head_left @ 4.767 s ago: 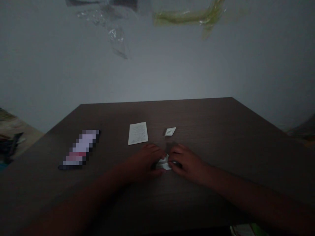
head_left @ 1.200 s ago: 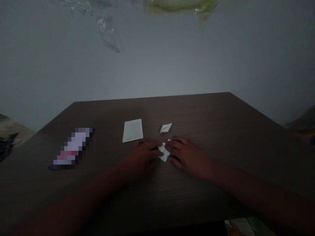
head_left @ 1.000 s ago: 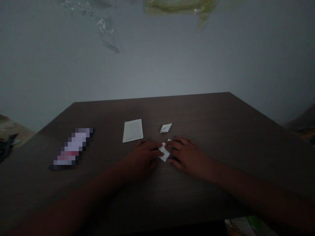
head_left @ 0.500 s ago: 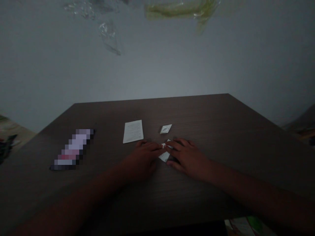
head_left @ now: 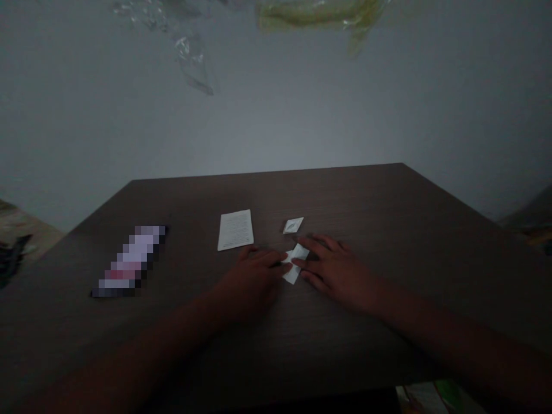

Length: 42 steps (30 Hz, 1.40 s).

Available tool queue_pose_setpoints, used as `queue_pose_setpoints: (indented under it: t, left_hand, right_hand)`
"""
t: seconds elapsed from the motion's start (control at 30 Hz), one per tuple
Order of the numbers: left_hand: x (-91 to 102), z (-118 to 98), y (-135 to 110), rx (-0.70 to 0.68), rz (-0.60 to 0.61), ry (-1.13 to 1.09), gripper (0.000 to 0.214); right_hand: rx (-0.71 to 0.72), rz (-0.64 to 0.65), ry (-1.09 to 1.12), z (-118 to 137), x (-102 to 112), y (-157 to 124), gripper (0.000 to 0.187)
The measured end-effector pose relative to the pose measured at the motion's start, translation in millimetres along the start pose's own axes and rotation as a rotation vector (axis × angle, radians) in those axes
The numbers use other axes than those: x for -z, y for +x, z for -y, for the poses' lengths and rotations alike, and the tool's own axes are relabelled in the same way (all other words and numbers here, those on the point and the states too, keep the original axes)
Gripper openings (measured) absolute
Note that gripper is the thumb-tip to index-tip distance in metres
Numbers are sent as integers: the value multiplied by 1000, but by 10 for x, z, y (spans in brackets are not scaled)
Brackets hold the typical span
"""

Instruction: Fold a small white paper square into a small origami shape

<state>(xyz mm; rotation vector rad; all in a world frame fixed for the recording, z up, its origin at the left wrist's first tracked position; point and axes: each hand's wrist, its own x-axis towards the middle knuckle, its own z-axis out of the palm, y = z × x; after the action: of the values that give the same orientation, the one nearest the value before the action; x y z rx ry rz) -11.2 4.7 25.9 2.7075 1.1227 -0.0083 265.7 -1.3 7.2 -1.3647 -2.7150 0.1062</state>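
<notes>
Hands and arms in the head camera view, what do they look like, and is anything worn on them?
The left hand and right hand show no gloves. The left forearm and right forearm show no sleeves, watch or bracelet. It's too dim to rule out small markings.

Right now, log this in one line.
left hand: touching white paper | right hand: touching same paper | beyond: small folded paper, printed sheet | surface: dark table

Readable text: none | white sheet [head_left: 236, 230], tabletop [head_left: 366, 213], ten o'clock from the folded paper [head_left: 299, 252]: lines of print, too small and dim to make out | phone-like slab [head_left: 131, 259], nine o'clock from the folded paper: face pixelated, nothing legible
</notes>
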Motion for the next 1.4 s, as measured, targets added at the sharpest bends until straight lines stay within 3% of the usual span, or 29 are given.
queue_pose_setpoints:
  t: [0.6, 0.83, 1.1, 1.4]
  left_hand:
    - [11, -15, 22, 8, 31, -35, 66]
    - [-28, 23, 25, -8, 15, -40, 68]
    - [14, 39, 28, -47, -33, -23, 61]
    - [-91, 102, 70, -169, -81, -65, 46]
  right_hand:
    - [-55, 45, -3, -114, 7, -7, 48]
    - [-143, 83, -58, -147, -88, 22, 70]
    - [-167, 48, -23, -143, -114, 83, 68]
    - [-155, 22, 38, -172, -47, 154, 54]
